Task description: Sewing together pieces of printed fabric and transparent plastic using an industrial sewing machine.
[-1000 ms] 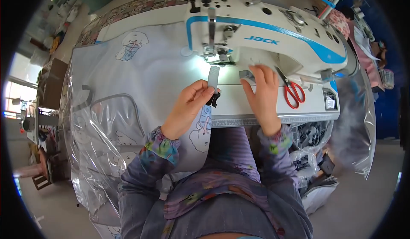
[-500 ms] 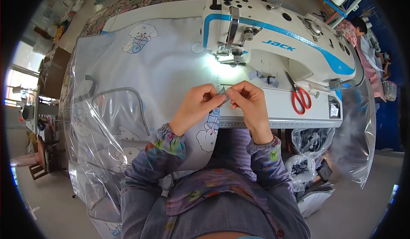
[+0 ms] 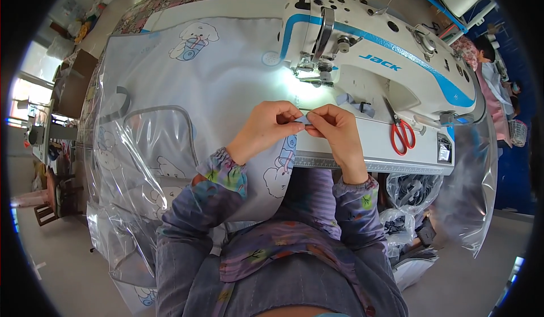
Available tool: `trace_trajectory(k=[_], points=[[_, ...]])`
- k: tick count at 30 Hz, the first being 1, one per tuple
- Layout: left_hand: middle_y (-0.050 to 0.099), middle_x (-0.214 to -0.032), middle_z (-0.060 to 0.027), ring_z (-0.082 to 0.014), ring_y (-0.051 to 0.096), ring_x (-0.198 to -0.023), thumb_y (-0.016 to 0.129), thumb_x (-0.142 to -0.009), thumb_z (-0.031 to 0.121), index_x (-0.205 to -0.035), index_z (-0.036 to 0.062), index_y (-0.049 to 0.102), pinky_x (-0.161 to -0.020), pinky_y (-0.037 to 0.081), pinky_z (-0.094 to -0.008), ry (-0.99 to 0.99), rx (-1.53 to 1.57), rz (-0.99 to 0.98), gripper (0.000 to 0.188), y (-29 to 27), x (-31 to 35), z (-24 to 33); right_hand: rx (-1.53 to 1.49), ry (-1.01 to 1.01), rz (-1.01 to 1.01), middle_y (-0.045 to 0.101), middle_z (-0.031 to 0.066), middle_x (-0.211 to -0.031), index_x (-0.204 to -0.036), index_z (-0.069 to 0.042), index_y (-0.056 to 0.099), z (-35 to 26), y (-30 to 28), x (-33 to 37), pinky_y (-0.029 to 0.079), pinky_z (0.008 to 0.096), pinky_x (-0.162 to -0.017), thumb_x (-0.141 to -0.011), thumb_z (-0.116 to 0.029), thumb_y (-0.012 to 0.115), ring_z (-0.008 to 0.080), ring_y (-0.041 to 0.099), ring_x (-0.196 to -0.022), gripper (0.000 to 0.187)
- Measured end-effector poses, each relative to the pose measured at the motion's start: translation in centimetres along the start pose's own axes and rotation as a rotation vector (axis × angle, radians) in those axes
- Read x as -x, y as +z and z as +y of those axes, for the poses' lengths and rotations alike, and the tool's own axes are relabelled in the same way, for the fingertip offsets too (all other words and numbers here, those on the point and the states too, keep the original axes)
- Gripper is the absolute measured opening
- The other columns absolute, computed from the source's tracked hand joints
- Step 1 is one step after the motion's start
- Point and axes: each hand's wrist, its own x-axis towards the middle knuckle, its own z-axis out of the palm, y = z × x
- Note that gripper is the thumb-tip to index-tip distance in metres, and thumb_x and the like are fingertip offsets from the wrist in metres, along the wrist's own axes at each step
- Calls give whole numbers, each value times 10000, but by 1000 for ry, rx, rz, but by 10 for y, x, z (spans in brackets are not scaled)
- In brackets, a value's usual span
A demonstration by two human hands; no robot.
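Note:
My left hand and my right hand meet just in front of the sewing machine's lit needle area. Between their fingertips they pinch a small grey piece of fabric, which shows a darker edge; my fingers cover most of it. Whether it joins the big sheet cannot be made out. That pale grey sheet, printed with white puppies and edged in grey binding, spreads under and left of my left hand. Beyond my hands stands the white and blue sewing machine, its presser foot apart from my fingers.
Red-handled scissors lie on the machine bed at right, beside grey fabric scraps. A metal ruler strip runs along the front edge. Clear plastic hangs at left. Bags of dark strips sit below right. Another person is far right.
Both hands still pinch the small fabric piece, which has turned from a pointed grey shape to a flatter one. My left fingers have shifted on it. The whole view has shifted slightly.

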Motion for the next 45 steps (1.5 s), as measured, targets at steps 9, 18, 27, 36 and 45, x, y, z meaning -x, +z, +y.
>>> trace_trajectory(k=[9,18,27,36,45], points=[[698,-1006,-65,-276,675,-999,674,-857,140,-984,80,695,-925,491,-436,132,-1059,398,141,-10,-22,-4,538,-55,63,673,56,-674,-841,43,664,6,19,-50,481,236,-529,-891,-102,709,90,627,-577,161],[636,-1178,-55,-245,622,-1126,686,-876,234,-1175,102,608,-1139,344,-509,390,-1047,318,336,6,7,-25,759,-106,116,654,66,-620,-833,17,656,10,18,-52,456,285,-477,-862,-164,745,121,601,-493,204],[612,-1197,-59,-252,624,-1091,683,-880,235,-1147,90,631,-1121,339,-557,403,-978,246,309,-1,2,-19,1024,-611,142,661,143,-728,-1104,-111,709,25,5,-34,499,403,-609,-878,-89,653,326,648,-655,234],[628,-1222,-71,-257,598,-1156,625,-901,198,-1148,76,629,-1110,350,-555,407,-1006,298,275,-4,-16,-23,1142,-322,33,675,213,-808,-1159,-167,710,-5,8,-55,512,485,-664,-863,-67,540,405,654,-721,356],[640,-1219,-124,-287,589,-1176,643,-852,177,-1128,40,627,-1059,392,-508,488,-1038,266,309,-7,-60,-22,1156,-482,196,677,195,-827,-1157,-123,706,10,-7,-50,519,469,-658,-879,-82,589,383,658,-717,305]])
